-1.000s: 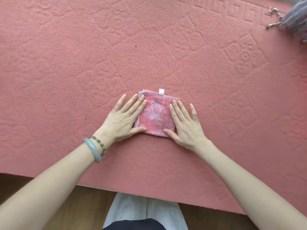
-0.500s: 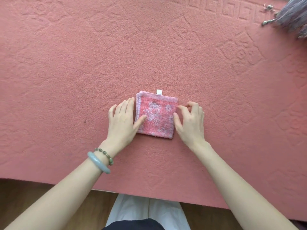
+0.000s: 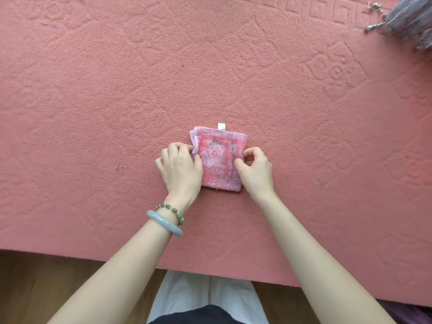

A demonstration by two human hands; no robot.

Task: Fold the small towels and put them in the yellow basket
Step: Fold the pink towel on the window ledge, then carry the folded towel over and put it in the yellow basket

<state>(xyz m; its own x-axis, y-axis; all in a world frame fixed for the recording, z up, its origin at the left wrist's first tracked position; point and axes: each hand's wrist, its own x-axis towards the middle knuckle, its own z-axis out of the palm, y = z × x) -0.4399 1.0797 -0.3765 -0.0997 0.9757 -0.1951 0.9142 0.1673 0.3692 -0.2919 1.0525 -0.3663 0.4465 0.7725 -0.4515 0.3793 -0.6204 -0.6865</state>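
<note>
A small pink towel (image 3: 219, 160) with a pale flower pattern lies folded into a small square on the pink embossed mat (image 3: 117, 90). A white tag sticks out of its far edge. My left hand (image 3: 181, 169) grips the towel's left edge, fingers curled under the layered hem and thumb on top. My right hand (image 3: 254, 170) pinches the right edge between thumb and curled fingers. The yellow basket is not in view.
A grey-purple fringed cloth (image 3: 411, 17) with small metal beads lies at the far right corner. The mat's near edge (image 3: 70, 252) runs across the bottom, with wooden floor and my lap below it.
Both hands went from lying flat on the folded towel to curling at its left and right edges and gripping them. The towel's left layers have lifted slightly.
</note>
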